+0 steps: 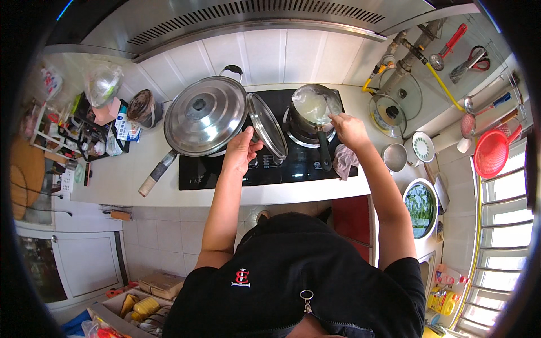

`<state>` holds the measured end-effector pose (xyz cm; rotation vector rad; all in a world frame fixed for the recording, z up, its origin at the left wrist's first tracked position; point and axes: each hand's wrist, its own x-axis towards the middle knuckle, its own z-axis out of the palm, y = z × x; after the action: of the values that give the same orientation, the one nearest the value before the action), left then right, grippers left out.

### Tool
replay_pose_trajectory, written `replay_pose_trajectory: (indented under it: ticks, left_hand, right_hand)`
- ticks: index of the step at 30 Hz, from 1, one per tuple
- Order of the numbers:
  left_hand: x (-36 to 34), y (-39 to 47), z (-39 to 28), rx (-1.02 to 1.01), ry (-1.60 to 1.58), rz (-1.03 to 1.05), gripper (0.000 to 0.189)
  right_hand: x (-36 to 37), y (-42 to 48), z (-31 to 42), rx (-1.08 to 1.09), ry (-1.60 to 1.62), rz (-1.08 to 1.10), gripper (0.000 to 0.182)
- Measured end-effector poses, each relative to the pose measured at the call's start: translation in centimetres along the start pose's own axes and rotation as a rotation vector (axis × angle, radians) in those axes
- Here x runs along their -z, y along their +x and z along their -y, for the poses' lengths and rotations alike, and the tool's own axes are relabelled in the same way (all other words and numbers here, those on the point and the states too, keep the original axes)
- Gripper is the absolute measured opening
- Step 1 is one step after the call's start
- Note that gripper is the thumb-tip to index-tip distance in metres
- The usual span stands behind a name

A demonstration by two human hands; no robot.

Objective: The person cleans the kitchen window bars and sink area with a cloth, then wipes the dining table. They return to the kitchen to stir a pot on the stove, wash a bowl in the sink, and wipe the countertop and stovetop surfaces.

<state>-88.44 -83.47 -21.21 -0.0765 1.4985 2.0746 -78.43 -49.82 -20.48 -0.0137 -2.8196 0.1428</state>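
My left hand [241,154] holds a glass pot lid [266,124] with a steel rim, tilted almost on edge between the two burners. Its fingers are around the knob side. On the right burner a saucepan [299,113] contains a cloudy, pale, bubbling liquid [313,104]. The saucepan's black handle [324,150] points towards me. My right hand [350,130] is at the pan's right rim, fingers curled and tips over the edge. Whether they grip a thin utensil is too unclear to tell. A crumpled cloth [345,160] lies below that hand on the cooktop [207,175].
A large lidded wok [203,116] covers the left burner, its taped handle [157,174] jutting over the counter. At right are a metal bowl [394,157], a patterned dish [422,146] and a basin of greens in water [420,209]. The range hood [253,25] hangs above.
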Motion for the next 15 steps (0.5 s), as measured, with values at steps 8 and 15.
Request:
replay_pose_trajectory:
  ticks: [8, 15]
  left_hand:
    - [-0.2, 0.4, 0.5, 0.024, 0.008, 0.008, 0.038]
    - [0.0, 0.7, 0.7, 0.027, 0.024, 0.020, 0.040]
  right_hand:
    - [3.6, 0.4, 1.0, -0.059, 0.075, 0.014, 0.021]
    - [6.4, 1.8, 2.8, -0.247, 0.328, 0.149, 0.025]
